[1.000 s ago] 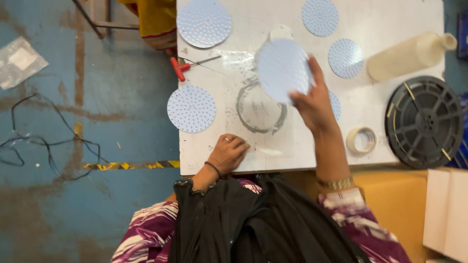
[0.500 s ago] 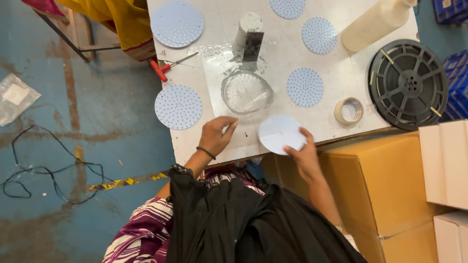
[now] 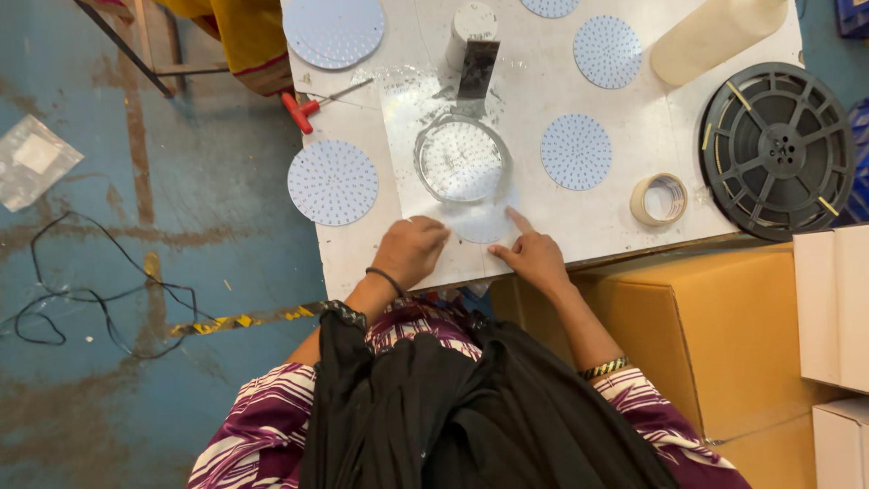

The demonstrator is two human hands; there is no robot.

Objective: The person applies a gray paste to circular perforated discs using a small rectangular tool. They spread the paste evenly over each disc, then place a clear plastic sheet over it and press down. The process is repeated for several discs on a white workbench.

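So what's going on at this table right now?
A person works at a white table strewn with round dotted discs. The right hand presses a fingertip on a pale disc lying at the near edge of a clear ring holder, which has another dotted disc inside. The left hand rests on the table beside it. A tape roll, a black reel and a red-handled screwdriver lie around.

White dotted disc (image 3: 480, 220) flat on the white table (image 3: 579, 226), half under the ring fixture (image 3: 462, 159).
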